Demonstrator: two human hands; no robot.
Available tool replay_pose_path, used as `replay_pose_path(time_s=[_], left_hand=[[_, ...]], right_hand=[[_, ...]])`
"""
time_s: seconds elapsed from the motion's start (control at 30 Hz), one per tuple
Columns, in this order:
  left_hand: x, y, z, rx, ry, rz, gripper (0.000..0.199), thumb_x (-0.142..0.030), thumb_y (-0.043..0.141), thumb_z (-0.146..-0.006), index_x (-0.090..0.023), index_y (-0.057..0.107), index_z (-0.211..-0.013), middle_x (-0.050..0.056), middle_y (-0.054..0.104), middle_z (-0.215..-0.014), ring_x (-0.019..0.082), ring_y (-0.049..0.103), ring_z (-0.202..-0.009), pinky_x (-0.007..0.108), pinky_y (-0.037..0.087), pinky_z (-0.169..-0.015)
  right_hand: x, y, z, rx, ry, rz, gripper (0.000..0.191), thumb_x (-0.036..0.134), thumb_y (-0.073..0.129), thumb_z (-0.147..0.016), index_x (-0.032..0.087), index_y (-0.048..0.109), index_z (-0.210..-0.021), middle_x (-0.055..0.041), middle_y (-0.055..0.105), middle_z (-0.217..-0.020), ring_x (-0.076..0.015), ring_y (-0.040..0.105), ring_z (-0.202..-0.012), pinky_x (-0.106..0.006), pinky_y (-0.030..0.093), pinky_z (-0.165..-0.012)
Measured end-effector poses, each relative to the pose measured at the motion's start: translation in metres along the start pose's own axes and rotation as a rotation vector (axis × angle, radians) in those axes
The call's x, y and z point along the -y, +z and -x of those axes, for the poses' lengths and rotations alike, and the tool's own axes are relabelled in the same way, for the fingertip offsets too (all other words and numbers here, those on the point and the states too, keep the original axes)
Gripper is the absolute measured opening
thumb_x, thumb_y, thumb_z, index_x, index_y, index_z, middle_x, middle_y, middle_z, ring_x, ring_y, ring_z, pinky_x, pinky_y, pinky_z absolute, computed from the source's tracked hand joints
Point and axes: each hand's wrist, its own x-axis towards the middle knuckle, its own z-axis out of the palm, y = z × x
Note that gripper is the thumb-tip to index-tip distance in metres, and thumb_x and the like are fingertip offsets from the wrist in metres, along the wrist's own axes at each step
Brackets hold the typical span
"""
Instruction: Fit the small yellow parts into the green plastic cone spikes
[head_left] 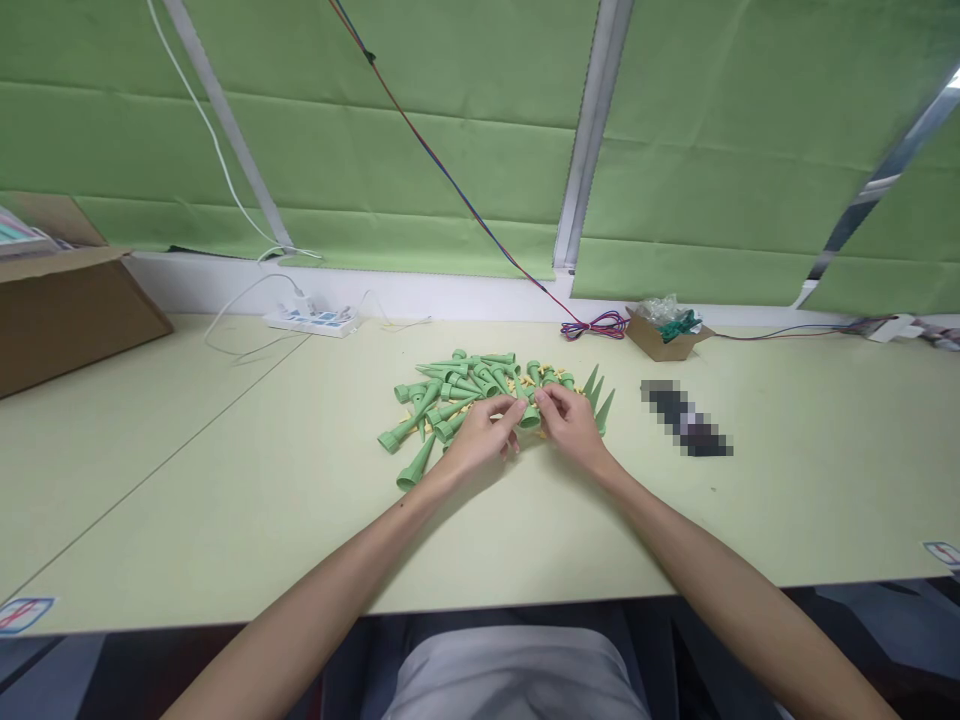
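My left hand (486,432) and my right hand (568,425) meet at the front of a pile of green plastic parts on the table. Between their pinched fingertips is a green watering spike (530,418), its wide round end tipped toward me. The fingers partly cover it. Left of my hands lies a heap of similar green spikes (450,392), with small yellow pieces (409,418) showing among them. One loose spike (416,465) rests nearest me, by my left forearm. Behind my right hand, several pointed spikes (604,408) stick up.
A brown carton (75,315) stands at the far left. A white power strip (313,318) and a small cardboard box (661,340) with plastic bags sit along the back. Coiled wires (594,326) lie beside that box. A blurred dark object (686,418) is at right on the table (225,520).
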Motion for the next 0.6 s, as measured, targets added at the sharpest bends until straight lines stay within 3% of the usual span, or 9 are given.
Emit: replay_pose_path(time_s=[0.13, 0.37, 0.6], left_hand=[[-0.0013, 0.0004, 0.0010, -0.026, 0.057, -0.048, 0.037, -0.054, 0.061, -0.090, -0.017, 0.060, -0.083, 0.001, 0.063, -0.075, 0.012, 0.058, -0.056, 0.025, 0.045, -0.053], [0.0016, 0.0025, 0.0015, -0.091, 0.039, -0.079, 0.042, -0.048, 0.065, -0.088, -0.016, 0.062, -0.115, 0.007, 0.069, -0.100, 0.013, 0.061, -0.060, 0.026, 0.048, -0.053], [0.0084, 0.0034, -0.0014, -0.152, 0.121, -0.152, 0.035, -0.041, 0.064, -0.089, -0.016, 0.064, -0.114, 0.008, 0.070, -0.102, 0.013, 0.061, -0.062, 0.028, 0.050, -0.056]], right_hand=[[-0.0005, 0.0002, -0.0004, -0.003, 0.006, -0.017, 0.042, 0.055, 0.053, -0.094, 0.022, 0.047, -0.069, 0.0039, 0.042, -0.054, -0.0130, 0.039, -0.050, -0.028, 0.029, -0.051], [-0.0016, 0.0006, -0.0011, 0.001, 0.025, -0.065, 0.039, 0.055, 0.055, -0.093, 0.023, 0.048, -0.071, 0.0043, 0.042, -0.052, -0.0133, 0.038, -0.050, -0.029, 0.029, -0.051], [0.0000, 0.0008, -0.0006, 0.006, 0.037, -0.066, 0.039, 0.056, 0.056, -0.093, 0.023, 0.048, -0.073, 0.0043, 0.042, -0.053, -0.0134, 0.038, -0.050, -0.029, 0.029, -0.051]])
